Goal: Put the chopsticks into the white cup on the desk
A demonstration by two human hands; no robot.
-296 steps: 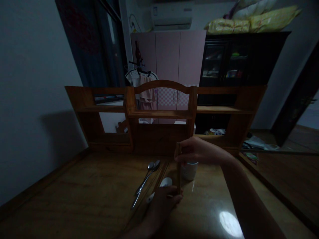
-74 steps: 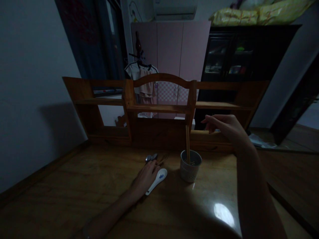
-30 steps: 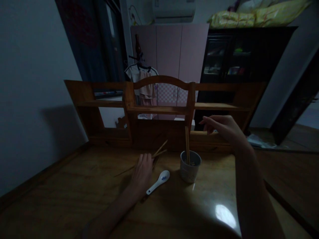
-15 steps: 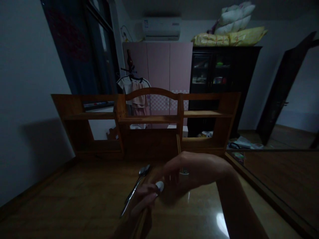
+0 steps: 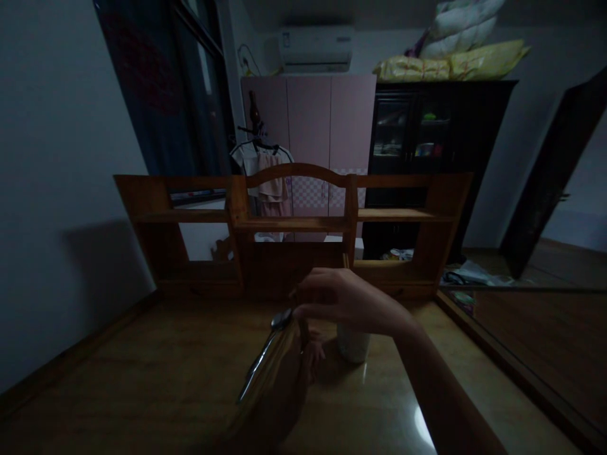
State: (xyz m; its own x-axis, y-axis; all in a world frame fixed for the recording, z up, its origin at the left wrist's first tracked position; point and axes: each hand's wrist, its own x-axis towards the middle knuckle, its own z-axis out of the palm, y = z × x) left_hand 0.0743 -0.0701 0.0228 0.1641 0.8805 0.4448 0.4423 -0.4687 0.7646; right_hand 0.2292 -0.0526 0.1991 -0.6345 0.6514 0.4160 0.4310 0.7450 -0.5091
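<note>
My left hand (image 5: 306,357), smeared by motion, is closed round a bundle of wooden chopsticks (image 5: 268,376) that slants from the lower left up to my right hand. My right hand (image 5: 332,296) reaches over from the right, thumb and fingers pinched at the upper end of the chopsticks. Behind its wrist stands a pale cup (image 5: 353,345), partly hidden, with chopstick tips (image 5: 346,260) rising above the hand. Metal spoons (image 5: 258,366) lie together on the wooden table (image 5: 190,366), just left of the chopsticks, bowls pointing away from me.
A wooden shelf unit (image 5: 294,224) runs along the table's far edge. A white wall (image 5: 42,253) borders the left side, and a raised wooden edge (image 5: 493,354) the right. Beyond are a pink wardrobe (image 5: 308,120) and a dark cabinet (image 5: 441,126).
My right hand has shifted left from above the cup to the upper end of the chopsticks, uncovering the cup. The spoon head at my left hand no longer shows. The view has shifted slightly.
</note>
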